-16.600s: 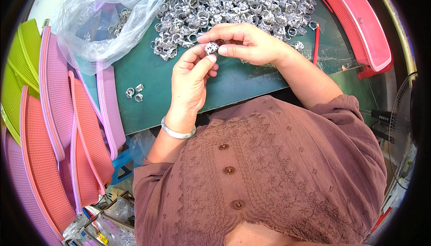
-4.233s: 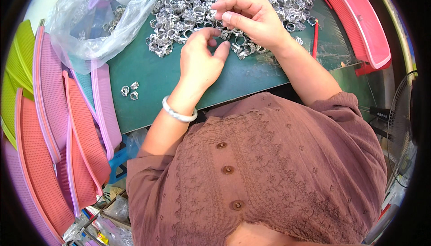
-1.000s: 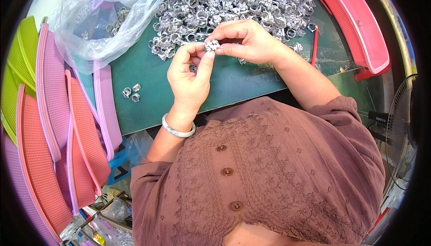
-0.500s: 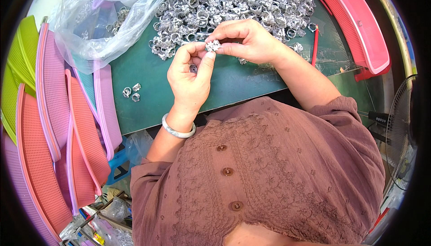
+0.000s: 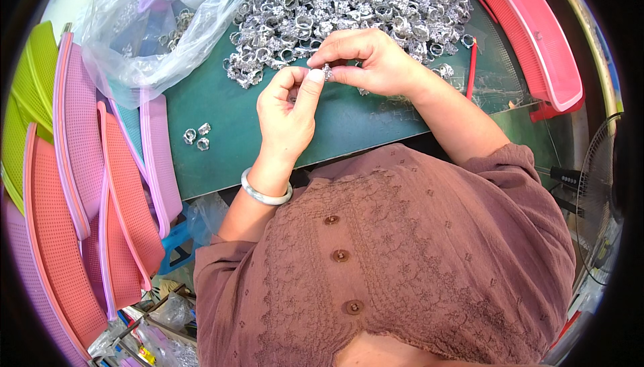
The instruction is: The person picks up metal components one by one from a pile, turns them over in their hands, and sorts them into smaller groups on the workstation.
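Between the fingertips of both hands is a silver ring [image 5: 327, 72] with a clustered, sparkling head, seen edge-on. My left hand [image 5: 287, 107] pinches it with thumb and forefinger, its other fingers curled in; something small and silvery shows in that curl, too hidden to name. Closed on the ring's other side is my right hand [image 5: 376, 62], thumb and fingers pinching. Just beyond both hands rises a large heap of silver rings [image 5: 355, 5]. Three loose rings [image 5: 198, 136] lie apart on the green mat [image 5: 225, 166] to the left.
A clear plastic bag [image 5: 154, 65] with some rings inside stands at the far left. Purple, coral and green perforated baskets [image 5: 74, 219] crowd the left side. To the right are a red-handled tool [image 5: 471, 69], a pink basket [image 5: 530, 32] and a fan [image 5: 597, 172].
The ring has been turned between my fingers: its decorated face showed before, and now it appears narrow, from the side. My left hand has shifted slightly right.
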A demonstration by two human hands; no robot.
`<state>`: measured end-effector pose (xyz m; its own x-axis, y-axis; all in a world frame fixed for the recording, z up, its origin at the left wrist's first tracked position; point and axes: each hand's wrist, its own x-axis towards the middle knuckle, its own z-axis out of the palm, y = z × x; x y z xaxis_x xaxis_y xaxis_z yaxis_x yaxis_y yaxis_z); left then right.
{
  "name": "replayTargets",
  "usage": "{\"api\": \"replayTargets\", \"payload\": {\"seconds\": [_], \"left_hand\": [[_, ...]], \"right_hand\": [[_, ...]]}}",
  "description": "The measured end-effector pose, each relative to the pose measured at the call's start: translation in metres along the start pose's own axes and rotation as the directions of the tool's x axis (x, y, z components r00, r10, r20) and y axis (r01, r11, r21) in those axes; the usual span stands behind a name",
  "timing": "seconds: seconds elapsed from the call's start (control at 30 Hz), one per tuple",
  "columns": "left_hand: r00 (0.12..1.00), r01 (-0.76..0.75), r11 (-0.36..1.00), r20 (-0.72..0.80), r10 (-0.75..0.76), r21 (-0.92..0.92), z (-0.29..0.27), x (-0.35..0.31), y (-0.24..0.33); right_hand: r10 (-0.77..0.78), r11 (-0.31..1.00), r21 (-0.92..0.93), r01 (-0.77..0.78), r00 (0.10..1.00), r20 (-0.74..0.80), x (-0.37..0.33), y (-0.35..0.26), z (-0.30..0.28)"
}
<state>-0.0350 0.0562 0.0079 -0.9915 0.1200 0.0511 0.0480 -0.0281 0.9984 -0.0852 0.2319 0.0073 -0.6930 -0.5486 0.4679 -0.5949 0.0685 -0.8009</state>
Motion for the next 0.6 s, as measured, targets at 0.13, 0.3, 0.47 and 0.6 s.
{"api": "replayTargets", "payload": {"seconds": [0.13, 0.3, 0.47, 0.6], "left_hand": [[1.0, 0.006, 0.999, -0.027, -0.007, -0.05, 0.005, -0.001, 0.003], [0.999, 0.046, 0.99, -0.005, -0.047, -0.133, 0.003, -0.002, 0.002], [1.0, -0.02, 0.989, -0.014, 0.018, -0.15, 0.001, -0.001, -0.005], [0.999, -0.042, 0.987, -0.023, 0.039, -0.154, 0.0, 0.001, -0.008]], "right_hand": [[0.046, 0.997, 0.057, -0.045, 0.999, -0.016, -0.001, -0.001, 0.003], [0.118, 0.958, 0.262, -0.113, 0.993, -0.005, -0.003, 0.003, 0.006], [0.1, 0.946, 0.311, -0.096, 0.995, 0.005, -0.003, 0.003, 0.005], [0.075, 0.965, 0.251, -0.078, 0.997, 0.023, -0.003, 0.0, 0.002]]}}
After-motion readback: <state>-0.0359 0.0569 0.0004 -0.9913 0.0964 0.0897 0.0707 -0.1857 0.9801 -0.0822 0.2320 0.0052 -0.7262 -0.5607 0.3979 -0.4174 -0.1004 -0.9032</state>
